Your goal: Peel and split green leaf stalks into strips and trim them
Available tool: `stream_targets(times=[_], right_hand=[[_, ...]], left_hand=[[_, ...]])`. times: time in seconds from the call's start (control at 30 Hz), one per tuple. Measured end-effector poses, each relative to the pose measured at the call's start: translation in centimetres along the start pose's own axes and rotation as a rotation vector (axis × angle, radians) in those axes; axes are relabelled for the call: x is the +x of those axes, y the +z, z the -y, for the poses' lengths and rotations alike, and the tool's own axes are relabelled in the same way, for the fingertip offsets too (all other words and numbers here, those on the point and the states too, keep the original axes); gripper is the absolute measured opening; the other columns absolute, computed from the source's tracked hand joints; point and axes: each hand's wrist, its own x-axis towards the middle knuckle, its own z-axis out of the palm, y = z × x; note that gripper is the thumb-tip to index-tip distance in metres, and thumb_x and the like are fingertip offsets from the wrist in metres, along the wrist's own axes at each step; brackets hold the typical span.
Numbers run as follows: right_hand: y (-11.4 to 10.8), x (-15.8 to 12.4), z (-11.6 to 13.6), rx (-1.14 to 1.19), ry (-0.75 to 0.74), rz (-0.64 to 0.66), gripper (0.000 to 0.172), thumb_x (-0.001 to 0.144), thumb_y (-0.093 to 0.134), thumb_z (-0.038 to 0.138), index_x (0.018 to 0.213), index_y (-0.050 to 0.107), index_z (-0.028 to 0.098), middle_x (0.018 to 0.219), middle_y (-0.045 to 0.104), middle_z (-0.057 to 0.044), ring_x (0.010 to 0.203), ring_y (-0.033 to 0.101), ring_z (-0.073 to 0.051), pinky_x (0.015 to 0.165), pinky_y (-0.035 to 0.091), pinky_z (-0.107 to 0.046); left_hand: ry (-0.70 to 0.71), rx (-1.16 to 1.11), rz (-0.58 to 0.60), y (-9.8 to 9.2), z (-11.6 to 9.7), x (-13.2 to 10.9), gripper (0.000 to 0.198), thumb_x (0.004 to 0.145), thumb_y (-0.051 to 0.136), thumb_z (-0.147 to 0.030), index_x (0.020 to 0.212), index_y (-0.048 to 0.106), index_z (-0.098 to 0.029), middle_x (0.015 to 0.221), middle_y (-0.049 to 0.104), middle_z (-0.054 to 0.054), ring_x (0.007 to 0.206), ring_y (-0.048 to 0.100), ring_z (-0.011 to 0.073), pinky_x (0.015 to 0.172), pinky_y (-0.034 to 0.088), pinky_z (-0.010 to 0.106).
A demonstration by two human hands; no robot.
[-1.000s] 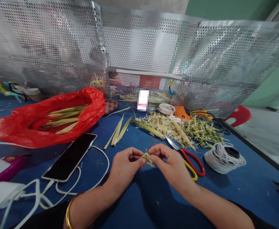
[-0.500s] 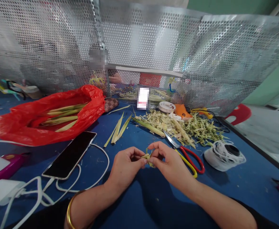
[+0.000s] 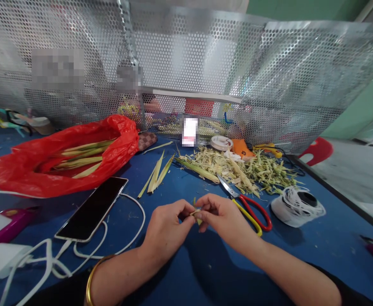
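Between my two hands is a small folded piece of pale green leaf strip (image 3: 198, 215), mostly covered by fingers. My left hand (image 3: 169, 225) pinches it from the left with thumb and forefinger. From the other side my right hand (image 3: 220, 216) pinches it too, its fingertips close to the left thumb. Right beside my right hand lie scissors (image 3: 259, 210) with red and yellow handles, blades pointing to the far left. Beyond my hands, several flat dry leaf strips (image 3: 156, 174) rest on the blue table (image 3: 135, 225).
A heap of leaf scraps (image 3: 237, 165) lies behind the scissors. White cord on a spool (image 3: 298, 206) stands to the right. On the left are a red plastic bag (image 3: 17, 170) holding leaves, a phone (image 3: 92, 208) and white cables (image 3: 51, 255). A perforated screen (image 3: 193, 55) borders the back.
My fingers have shifted slightly around the leaf piece, and the right fingers now cover more of it. The whole view has moved a little; the table's things lie as before.
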Motion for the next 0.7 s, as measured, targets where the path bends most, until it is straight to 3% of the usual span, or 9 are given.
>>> stream_targets(times=[0.2, 0.4, 0.53, 0.7], right_hand=[[0.46, -0.13, -0.4, 0.065, -0.112, -0.079, 0.019, 0.069, 0.063, 0.014, 0.086, 0.056, 0.02, 0.068, 0.061, 0.004, 0.066, 0.064, -0.013, 0.065, 0.053, -0.027], [0.44, 0.02, -0.53, 0.059, -0.091, -0.148, 0.021, 0.069, 0.062, 0.014, 0.087, 0.054, 0.019, 0.064, 0.062, 0.005, 0.061, 0.061, -0.013, 0.062, 0.051, -0.027], [0.37, 0.11, -0.54, 0.141, -0.055, -0.11, 0.018, 0.069, 0.062, 0.016, 0.086, 0.054, 0.019, 0.06, 0.058, 0.007, 0.055, 0.06, -0.012, 0.058, 0.05, -0.026], [0.07, -0.11, 0.22, 0.053, 0.002, 0.012, 0.004, 0.074, 0.06, 0.018, 0.078, 0.059, 0.017, 0.062, 0.061, 0.003, 0.06, 0.061, -0.013, 0.059, 0.047, -0.025]], left_hand=[[-0.072, -0.09, -0.027, -0.32, -0.31, 0.4, 0.009, 0.073, 0.063, -0.027, 0.073, 0.07, -0.021, 0.07, 0.072, 0.0, 0.068, 0.065, 0.0166, 0.063, 0.045, 0.024], [-0.048, -0.087, -0.037, -0.2, -0.01, 0.17, 0.009, 0.073, 0.063, -0.024, 0.076, 0.071, -0.021, 0.073, 0.072, 0.0, 0.069, 0.065, 0.0159, 0.065, 0.046, 0.024], [0.006, -0.043, 0.007, -0.13, -0.02, -0.03, 0.012, 0.076, 0.06, -0.023, 0.074, 0.072, -0.022, 0.071, 0.072, -0.002, 0.068, 0.065, 0.0145, 0.065, 0.044, 0.022], [0.053, -0.025, 0.066, -0.1, -0.03, 0.01, 0.016, 0.076, 0.058, -0.02, 0.07, 0.072, -0.023, 0.069, 0.071, -0.003, 0.067, 0.064, 0.0133, 0.066, 0.043, 0.021]])
